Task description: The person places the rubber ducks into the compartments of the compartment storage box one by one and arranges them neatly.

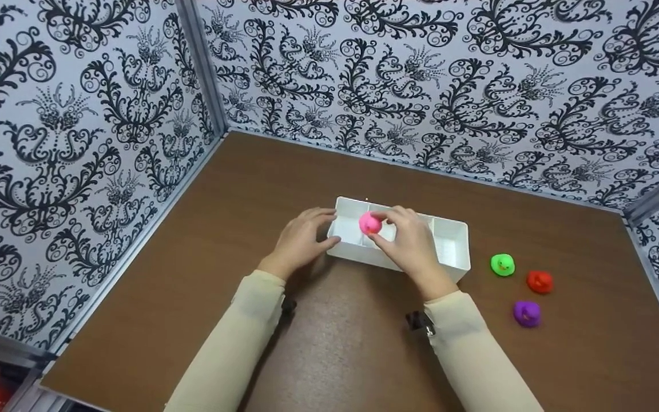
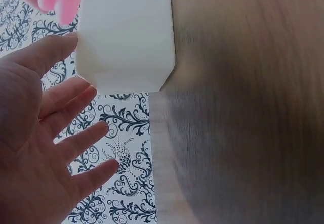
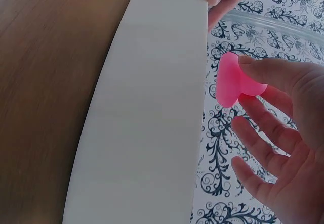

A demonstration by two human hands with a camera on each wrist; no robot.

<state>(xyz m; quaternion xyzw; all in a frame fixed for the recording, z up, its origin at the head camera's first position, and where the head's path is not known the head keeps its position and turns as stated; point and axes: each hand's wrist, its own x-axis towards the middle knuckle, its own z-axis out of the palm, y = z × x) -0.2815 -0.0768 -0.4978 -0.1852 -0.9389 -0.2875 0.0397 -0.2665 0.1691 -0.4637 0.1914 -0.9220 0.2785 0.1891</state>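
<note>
In the head view, a person's left hand point(image 1: 305, 236) is at the left end of a white divided tray point(image 1: 358, 252), its thumb near the front corner and its fingers towards the back. The right hand point(image 1: 412, 239) reaches over the tray and pinches a pink rubber duck point(image 1: 369, 224) above it, close to the divider point(image 1: 363, 237) beside the left-end compartment. To the right of the tray, on the brown table point(image 1: 329, 355), sit three more ducks — a green duck point(image 1: 503, 264) nearest the tray, a red duck point(image 1: 540, 282) further right and a purple duck point(image 1: 527, 313) nearer the person. Black-and-white patterned walls point(image 1: 318, 63) stand behind and to the left. In the left wrist view, the left hand's fingers are spread apart and nearly straight, the thumb tip at the tray's edge; the pink duck shows at the upper left. In the right wrist view, the right thumb and index finger pinch the pink duck beyond the tray's long side — the other fingers are spread loosely, and the left thumb rests at the tray's far end.
</note>
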